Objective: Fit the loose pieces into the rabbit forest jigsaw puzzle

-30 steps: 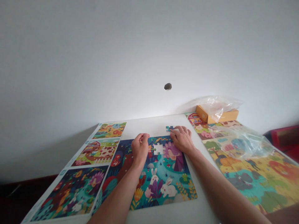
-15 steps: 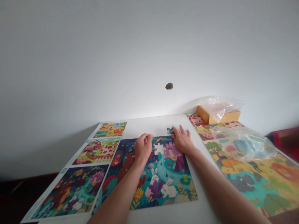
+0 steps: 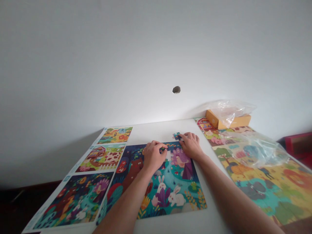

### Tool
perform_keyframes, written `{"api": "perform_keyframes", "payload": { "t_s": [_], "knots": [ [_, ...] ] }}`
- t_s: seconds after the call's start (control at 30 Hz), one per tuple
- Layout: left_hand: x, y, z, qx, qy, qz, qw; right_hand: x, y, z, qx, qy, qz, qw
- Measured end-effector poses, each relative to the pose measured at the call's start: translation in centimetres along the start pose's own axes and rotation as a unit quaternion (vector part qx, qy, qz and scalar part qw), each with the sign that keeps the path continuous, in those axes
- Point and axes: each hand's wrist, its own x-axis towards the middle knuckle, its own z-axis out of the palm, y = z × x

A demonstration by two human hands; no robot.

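Observation:
A colourful jigsaw puzzle [image 3: 170, 191] with rabbits and a peacock lies flat on the white table [image 3: 156, 131]. My left hand [image 3: 153, 156] is over its upper middle, fingers closed on a small puzzle piece [image 3: 163, 149] at the edge of a white gap [image 3: 168, 156], which the hand partly covers. My right hand [image 3: 191, 145] rests on the puzzle's top right corner. Its fingertips pinch a loose blue puzzle piece [image 3: 176, 135] that lies on the table just beyond the puzzle's top edge.
A printed sheet [image 3: 97, 169] with three pictures lies to the left. On the right is a larger finished puzzle [image 3: 263, 182] with a clear plastic bag [image 3: 255, 146] on it. An orange box [image 3: 226, 120] under another bag stands by the wall.
My left hand has moved right and forward, from beside the gap to over it, with the piece at its fingertips. My right hand's fingers spread, then curled back onto the loose blue piece.

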Motion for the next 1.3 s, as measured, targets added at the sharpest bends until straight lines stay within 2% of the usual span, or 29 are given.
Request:
{"api": "perform_keyframes", "payload": {
  "t_s": [0.1, 0.27, 0.4, 0.73, 1.0, 1.13, 1.3],
  "knots": [
    [0.0, 0.0, 0.1, 0.008, 0.000, 0.002, 1.000, 0.0, 0.0, 0.1, 0.000, 0.000, -0.001, 1.000],
    [0.0, 0.1, 0.1, 0.013, 0.001, 0.008, 1.000, -0.1, 0.0, 0.3, 0.032, -0.031, -0.038, 0.998],
    [0.0, -0.1, 0.2, 0.015, 0.005, 0.005, 1.000, -0.1, 0.1, 0.2, 0.069, 0.002, -0.024, 0.997],
    [0.1, -0.2, 0.3, 0.013, 0.012, 0.003, 1.000, 0.2, -1.1, 0.0, 0.061, 0.049, 0.022, 0.997],
    [0.2, -0.4, 0.6, 0.013, 0.014, -0.005, 1.000, 0.3, -1.1, 0.4, 0.059, 0.051, 0.007, 0.997],
    [0.2, -0.6, 0.8, 0.011, 0.013, -0.009, 1.000, 0.1, -1.0, 0.7, 0.058, 0.017, -0.024, 0.998],
    [0.2, -0.6, 0.7, 0.003, 0.014, -0.008, 1.000, 0.4, -1.2, 1.0, 0.092, 0.035, -0.001, 0.995]
  ]
}}
